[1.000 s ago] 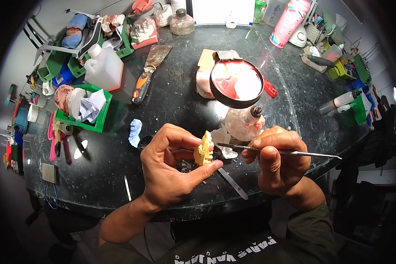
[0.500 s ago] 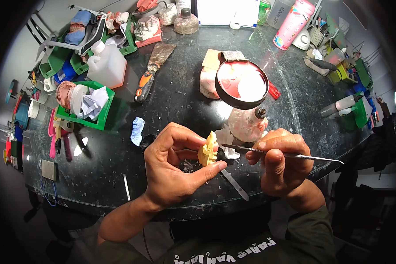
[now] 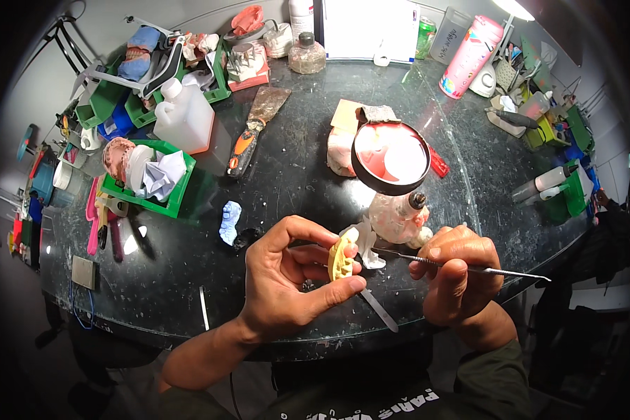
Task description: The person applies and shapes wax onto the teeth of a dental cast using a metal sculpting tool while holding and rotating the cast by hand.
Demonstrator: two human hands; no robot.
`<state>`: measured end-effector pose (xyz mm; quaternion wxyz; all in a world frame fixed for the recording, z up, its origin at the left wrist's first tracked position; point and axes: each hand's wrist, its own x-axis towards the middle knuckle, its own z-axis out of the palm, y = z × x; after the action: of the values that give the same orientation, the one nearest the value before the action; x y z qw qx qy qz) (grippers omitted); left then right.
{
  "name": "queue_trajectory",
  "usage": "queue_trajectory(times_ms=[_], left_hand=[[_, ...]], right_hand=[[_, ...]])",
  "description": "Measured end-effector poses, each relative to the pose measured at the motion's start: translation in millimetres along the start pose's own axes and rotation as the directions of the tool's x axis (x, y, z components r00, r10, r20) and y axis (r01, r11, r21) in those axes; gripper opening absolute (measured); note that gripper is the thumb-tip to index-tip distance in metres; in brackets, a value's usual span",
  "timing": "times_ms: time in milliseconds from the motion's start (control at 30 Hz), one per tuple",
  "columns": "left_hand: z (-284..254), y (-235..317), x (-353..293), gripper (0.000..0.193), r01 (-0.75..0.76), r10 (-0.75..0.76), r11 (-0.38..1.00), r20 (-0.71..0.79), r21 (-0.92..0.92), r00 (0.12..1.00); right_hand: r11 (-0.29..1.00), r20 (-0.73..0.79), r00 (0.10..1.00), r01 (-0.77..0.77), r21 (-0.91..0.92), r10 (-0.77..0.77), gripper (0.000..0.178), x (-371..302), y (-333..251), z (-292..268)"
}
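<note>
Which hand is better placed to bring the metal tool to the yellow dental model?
Right, I'd say. The right hand grips the metal tool pen-style, one end pointing toward the yellow dental model; the left hand is busy holding that model.

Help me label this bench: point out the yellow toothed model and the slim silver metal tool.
Yellow toothed model (image 3: pixel 338 262), head view: middle of its body.
Slim silver metal tool (image 3: pixel 516 274), head view: shaft, toward right end.
</note>
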<state>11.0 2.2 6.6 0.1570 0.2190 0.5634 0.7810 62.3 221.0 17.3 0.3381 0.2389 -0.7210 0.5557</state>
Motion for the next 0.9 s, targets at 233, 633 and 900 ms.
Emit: queue_trajectory(times_ms=[233, 633, 900], left_hand=[[-2.3, 4.3, -1.4, 0.044, 0.115, -0.113, 0.989, 0.024, -0.097, 0.993], [1.3, 6.3, -1.4, 0.037, 0.088, -0.09, 0.986, -0.013, -0.141, 0.996], [-0.8, -3.7, 3.2, 0.042, -0.108, 0.112, 0.987, -0.03, 0.118, 0.993]], right_hand=[[0.999, 0.054, 0.998, 0.019, -0.029, -0.018, 0.021, 6.2, -5.0, 0.8], [0.999, 0.07, 0.997, 0.026, -0.047, -0.023, 0.023, 6.9, -4.4, 1.1], [0.998, 0.042, 0.998, 0.04, -0.049, -0.038, 0.019, 4.8, -1.2, -1.7]])
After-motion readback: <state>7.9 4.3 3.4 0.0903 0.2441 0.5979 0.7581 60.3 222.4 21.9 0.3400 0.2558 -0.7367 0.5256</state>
